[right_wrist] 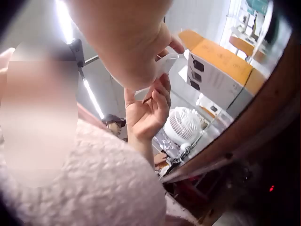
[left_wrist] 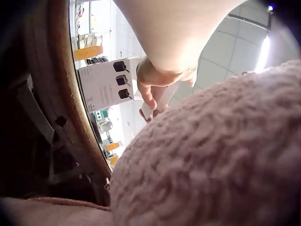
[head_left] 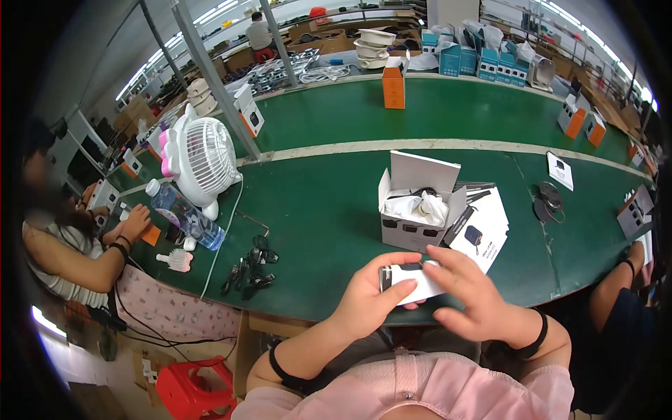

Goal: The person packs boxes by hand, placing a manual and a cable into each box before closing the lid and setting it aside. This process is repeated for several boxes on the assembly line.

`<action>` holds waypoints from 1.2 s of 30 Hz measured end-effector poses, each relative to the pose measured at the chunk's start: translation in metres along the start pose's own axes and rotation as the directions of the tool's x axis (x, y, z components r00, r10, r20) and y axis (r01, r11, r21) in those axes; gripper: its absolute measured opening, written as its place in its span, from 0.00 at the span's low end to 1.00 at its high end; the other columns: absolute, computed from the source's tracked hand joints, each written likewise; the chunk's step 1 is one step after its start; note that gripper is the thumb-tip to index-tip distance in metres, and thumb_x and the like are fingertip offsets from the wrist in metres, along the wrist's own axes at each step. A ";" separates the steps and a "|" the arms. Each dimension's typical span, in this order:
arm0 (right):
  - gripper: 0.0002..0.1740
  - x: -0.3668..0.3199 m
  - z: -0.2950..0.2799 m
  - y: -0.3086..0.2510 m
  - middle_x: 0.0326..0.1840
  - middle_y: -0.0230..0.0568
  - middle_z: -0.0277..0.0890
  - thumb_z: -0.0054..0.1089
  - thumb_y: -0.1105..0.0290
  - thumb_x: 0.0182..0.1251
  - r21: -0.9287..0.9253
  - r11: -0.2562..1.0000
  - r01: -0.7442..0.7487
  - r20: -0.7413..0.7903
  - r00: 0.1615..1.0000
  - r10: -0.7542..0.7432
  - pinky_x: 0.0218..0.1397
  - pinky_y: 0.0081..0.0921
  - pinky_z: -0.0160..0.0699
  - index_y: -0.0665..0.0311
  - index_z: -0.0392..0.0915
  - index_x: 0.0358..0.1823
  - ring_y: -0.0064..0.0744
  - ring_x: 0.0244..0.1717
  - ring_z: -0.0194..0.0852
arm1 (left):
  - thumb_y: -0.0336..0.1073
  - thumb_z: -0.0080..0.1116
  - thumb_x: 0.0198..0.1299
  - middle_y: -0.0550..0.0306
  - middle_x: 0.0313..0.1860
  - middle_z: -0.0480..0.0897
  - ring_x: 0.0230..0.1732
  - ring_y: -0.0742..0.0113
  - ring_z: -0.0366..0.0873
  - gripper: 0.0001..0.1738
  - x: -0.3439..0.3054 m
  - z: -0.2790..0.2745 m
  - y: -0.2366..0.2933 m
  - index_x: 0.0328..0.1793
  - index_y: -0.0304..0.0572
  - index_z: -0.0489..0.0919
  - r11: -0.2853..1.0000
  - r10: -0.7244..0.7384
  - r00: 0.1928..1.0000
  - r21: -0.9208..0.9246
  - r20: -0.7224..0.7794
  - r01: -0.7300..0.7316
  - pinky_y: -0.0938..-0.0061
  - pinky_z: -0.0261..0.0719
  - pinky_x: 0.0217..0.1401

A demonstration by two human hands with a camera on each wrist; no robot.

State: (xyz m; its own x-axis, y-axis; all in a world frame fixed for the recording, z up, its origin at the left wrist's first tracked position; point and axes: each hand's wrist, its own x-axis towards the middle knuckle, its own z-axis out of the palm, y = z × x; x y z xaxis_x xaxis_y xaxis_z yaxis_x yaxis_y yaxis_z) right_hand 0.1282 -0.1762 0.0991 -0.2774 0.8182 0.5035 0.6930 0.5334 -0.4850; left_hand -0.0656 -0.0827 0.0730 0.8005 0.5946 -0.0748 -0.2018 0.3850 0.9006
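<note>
In the head view the left hand [head_left: 376, 287] grips a small white packet [head_left: 418, 283] with a black end, thumb across its face. The right hand [head_left: 476, 294] has its fingers spread at the packet's right end, fingertips over it. Just beyond the hands stands an open box [head_left: 413, 234] with white-wrapped items [head_left: 420, 206] inside. White leaflets [head_left: 483, 231] lie fanned at its right side. In the left wrist view, the left hand [left_wrist: 164, 82] is near the box [left_wrist: 106, 84]. The right wrist view shows the left hand's palm [right_wrist: 146, 113] beneath the right hand [right_wrist: 127, 52].
A white fan [head_left: 206, 157], a water bottle [head_left: 185, 213], a hairbrush [head_left: 176, 260] and black cables [head_left: 250, 269] are at the left. A black coiled item [head_left: 548, 203] and a leaflet [head_left: 560, 171] lie at the right. People sit at both sides.
</note>
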 end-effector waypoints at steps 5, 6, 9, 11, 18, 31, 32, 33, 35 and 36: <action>0.22 -0.010 -0.010 0.012 0.56 0.45 0.75 0.62 0.77 0.62 0.724 0.594 -0.350 0.139 0.918 0.371 0.56 0.25 0.75 0.71 0.74 0.58 0.28 0.52 0.76 | 0.23 0.56 0.63 0.53 0.51 0.81 0.48 0.75 0.78 0.24 -0.001 0.006 0.010 0.66 0.34 0.68 0.892 0.228 0.965 0.370 0.126 -0.259 0.80 0.76 0.50; 0.22 -0.011 -0.009 0.013 0.56 0.45 0.75 0.62 0.77 0.62 0.727 0.594 -0.345 0.134 0.919 0.371 0.56 0.25 0.75 0.71 0.74 0.58 0.28 0.52 0.76 | 0.24 0.57 0.62 0.53 0.51 0.81 0.48 0.74 0.78 0.23 0.000 0.006 0.013 0.65 0.34 0.69 0.837 0.264 0.951 0.451 0.163 -0.310 0.80 0.75 0.51; 0.16 -0.016 0.000 0.021 0.52 0.45 0.78 0.61 0.78 0.64 0.896 0.280 -0.343 0.207 0.884 0.420 0.55 0.23 0.76 0.72 0.76 0.54 0.26 0.50 0.77 | 0.28 0.62 0.59 0.51 0.51 0.81 0.49 0.71 0.79 0.24 0.007 0.005 0.021 0.62 0.34 0.72 0.671 0.337 0.903 0.605 0.268 -0.430 0.78 0.75 0.52; 0.13 -0.020 0.005 0.031 0.49 0.47 0.80 0.60 0.79 0.65 0.912 0.247 -0.329 0.172 0.851 0.497 0.54 0.24 0.78 0.73 0.76 0.51 0.28 0.47 0.80 | 0.31 0.65 0.57 0.50 0.50 0.81 0.50 0.68 0.79 0.25 0.019 0.005 0.029 0.60 0.34 0.74 0.552 0.369 0.865 0.668 0.341 -0.499 0.75 0.75 0.53; 0.09 -0.002 -0.044 0.033 0.39 0.44 0.78 0.53 0.84 0.62 0.694 0.720 -0.010 -0.441 0.785 0.435 0.39 0.26 0.85 0.72 0.73 0.44 0.29 0.36 0.80 | 0.55 0.70 0.46 0.52 0.55 0.78 0.54 0.57 0.74 0.39 0.071 0.002 0.051 0.61 0.38 0.74 -0.368 0.500 0.687 0.848 0.527 -0.382 0.42 0.56 0.66; 0.09 0.061 -0.063 0.032 0.36 0.40 0.80 0.63 0.85 0.53 0.512 0.859 -0.006 -0.379 0.896 0.233 0.40 0.20 0.75 0.70 0.78 0.36 0.25 0.36 0.79 | 0.41 0.74 0.33 0.56 0.53 0.77 0.41 0.61 0.70 0.36 0.072 -0.023 -0.010 0.55 0.42 0.79 -0.311 0.632 0.680 0.926 0.370 -0.215 0.54 0.67 0.45; 0.09 0.063 -0.060 0.035 0.36 0.39 0.80 0.63 0.85 0.53 0.529 0.845 -0.074 -0.350 0.888 0.297 0.39 0.20 0.75 0.70 0.78 0.36 0.24 0.36 0.79 | 0.38 0.73 0.32 0.54 0.52 0.78 0.39 0.61 0.69 0.36 0.072 -0.022 -0.009 0.54 0.40 0.79 -0.314 0.651 0.652 0.920 0.389 -0.235 0.62 0.66 0.39; 0.09 0.065 -0.056 0.037 0.35 0.38 0.80 0.63 0.85 0.54 0.544 0.827 -0.142 -0.320 0.876 0.361 0.39 0.21 0.75 0.69 0.78 0.36 0.24 0.36 0.79 | 0.38 0.73 0.32 0.54 0.52 0.78 0.39 0.61 0.69 0.36 0.072 -0.020 -0.008 0.54 0.40 0.79 -0.307 0.652 0.656 0.923 0.380 -0.230 0.62 0.66 0.39; 0.10 0.069 -0.053 0.042 0.34 0.40 0.80 0.61 0.85 0.53 0.468 0.871 -0.151 -0.302 0.899 0.318 0.37 0.22 0.75 0.69 0.78 0.38 0.26 0.34 0.79 | 0.37 0.76 0.32 0.54 0.47 0.81 0.39 0.58 0.73 0.33 0.071 -0.018 -0.006 0.50 0.36 0.80 -0.298 0.653 0.656 0.925 0.378 -0.236 0.67 0.70 0.42; 0.12 0.071 -0.053 0.040 0.34 0.42 0.80 0.61 0.85 0.52 0.291 0.947 -0.136 -0.296 0.928 0.224 0.37 0.22 0.75 0.69 0.79 0.39 0.30 0.33 0.80 | 0.35 0.75 0.32 0.53 0.48 0.80 0.39 0.58 0.73 0.34 0.071 -0.019 -0.005 0.52 0.35 0.79 -0.280 0.640 0.669 0.925 0.378 -0.255 0.67 0.71 0.42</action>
State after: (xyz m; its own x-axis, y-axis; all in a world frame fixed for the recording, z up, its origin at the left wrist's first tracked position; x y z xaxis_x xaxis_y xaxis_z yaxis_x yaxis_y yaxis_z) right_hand 0.1720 -0.1079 0.1534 0.0948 0.8157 0.5706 0.5008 0.4563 -0.7355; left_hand -0.0184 -0.0291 0.0550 0.6199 0.3769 0.6882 0.3744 -0.9129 0.1627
